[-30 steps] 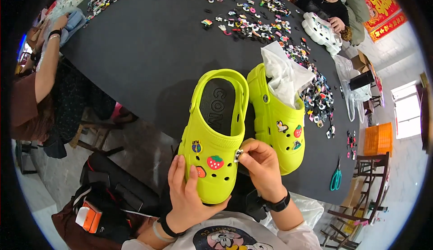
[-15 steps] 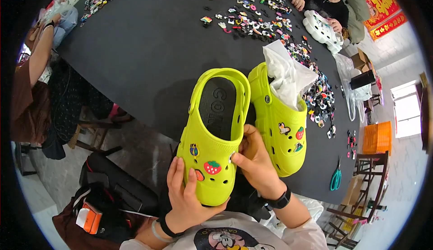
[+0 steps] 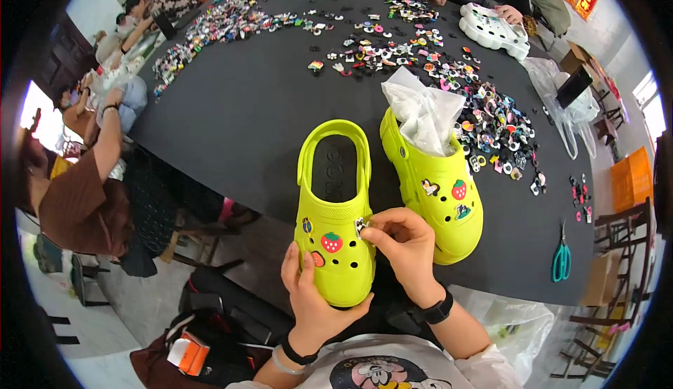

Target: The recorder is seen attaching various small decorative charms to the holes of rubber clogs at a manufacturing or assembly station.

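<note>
A lime-green clog (image 3: 343, 277) lies toe toward me in my left hand (image 3: 317, 312), whose fingers and thumb grip its toe end. On its upper sit a strawberry charm (image 3: 331, 242), a round orange-red charm (image 3: 317, 258) and a small blue-and-yellow charm (image 3: 307, 225). My right hand (image 3: 406, 249) pinches a small black-and-white charm (image 3: 361, 227) at the right side of the upper; whether its stem is in a hole is hidden. Just right stands the matching green clog (image 3: 449, 227), with several charms and crumpled white paper (image 3: 423, 108) in its opening.
Piles of loose colourful charms (image 3: 494, 112) spread across the dark table (image 3: 231, 122). Teal-handled scissors (image 3: 561, 259) lie near its right edge. Across the table, a person's hand (image 3: 510, 14) rests on a white clog (image 3: 491, 31). Other people sit at the left, and an orange crate (image 3: 631, 178) stands at the right.
My view has swung, bringing more of the left and far table into sight. The right fingers have shifted at the clog's side, and the black-and-white charm now shows more clearly between them.
</note>
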{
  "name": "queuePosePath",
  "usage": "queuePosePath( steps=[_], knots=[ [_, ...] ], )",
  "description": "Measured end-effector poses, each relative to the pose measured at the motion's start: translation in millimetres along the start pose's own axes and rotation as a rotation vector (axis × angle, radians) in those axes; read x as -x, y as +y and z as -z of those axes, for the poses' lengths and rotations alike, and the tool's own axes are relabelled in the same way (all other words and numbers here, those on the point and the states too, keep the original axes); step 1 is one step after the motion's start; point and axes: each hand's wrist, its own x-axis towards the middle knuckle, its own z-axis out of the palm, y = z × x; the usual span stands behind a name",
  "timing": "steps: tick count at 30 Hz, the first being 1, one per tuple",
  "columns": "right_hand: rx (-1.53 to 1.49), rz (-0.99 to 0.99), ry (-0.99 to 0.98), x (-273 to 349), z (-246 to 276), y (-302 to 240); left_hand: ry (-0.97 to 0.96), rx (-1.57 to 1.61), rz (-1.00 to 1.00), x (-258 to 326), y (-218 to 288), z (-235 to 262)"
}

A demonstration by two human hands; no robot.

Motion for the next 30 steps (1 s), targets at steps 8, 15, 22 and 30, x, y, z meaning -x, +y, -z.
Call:
queuePosePath(
  steps=[8,15,22,30],
  knots=[
    [0.497,0.585,-0.037,-0.5,14.8,-0.7,-0.042,-0.053,0.008,-1.6,7.1,-2.6],
    [0.760,0.570,-0.235,18.4,12.9,-11.3,0.008,-0.030,0.032,-2.0,-0.2,6.2],
    [0.873,0.504,-0.292,26.0,18.1,-11.5,0.049,0.098,0.069,-2.0,5.4,-4.6],
    [0.902,0.603,-0.347,15.0,7.5,-24.3,0.074,0.017,0.079,-0.9,7.1,-0.4]
  ],
)
